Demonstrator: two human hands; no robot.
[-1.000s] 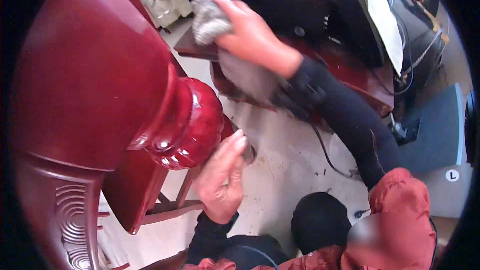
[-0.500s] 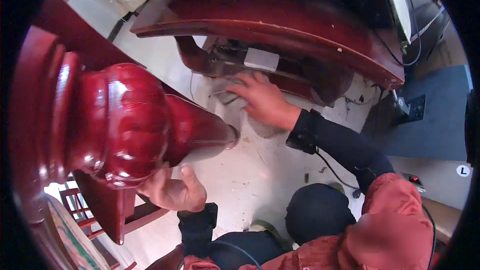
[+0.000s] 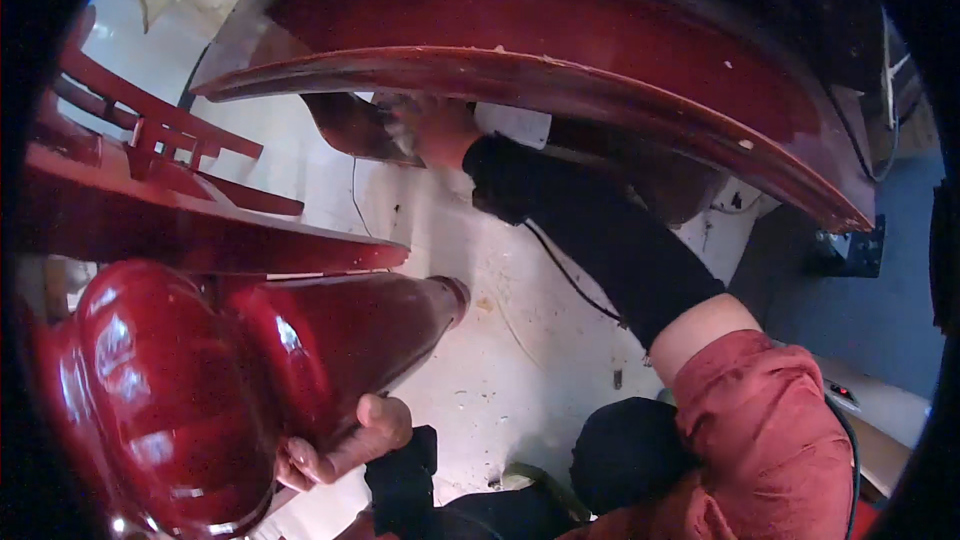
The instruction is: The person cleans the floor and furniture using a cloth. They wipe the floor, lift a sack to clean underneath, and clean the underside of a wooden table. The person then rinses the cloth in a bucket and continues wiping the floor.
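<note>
Right hand [image 3: 432, 130], clutching a pale cloth [image 3: 400, 120], has moved up under the far curved red rail [image 3: 560, 80], from the floor [image 3: 520, 340] half a second earlier. Left hand [image 3: 345, 445] still grips the bulbous carved leg [image 3: 230, 370], near left: wiping has shifted to the rail's underside.

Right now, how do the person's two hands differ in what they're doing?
The left hand is low and near, gripping the glossy red turned table leg, fingers wrapped around it. The right hand reaches far out under the curved red tabletop edge, partly hidden, so what it touches is unclear. Both arms wear black sleeves.
</note>
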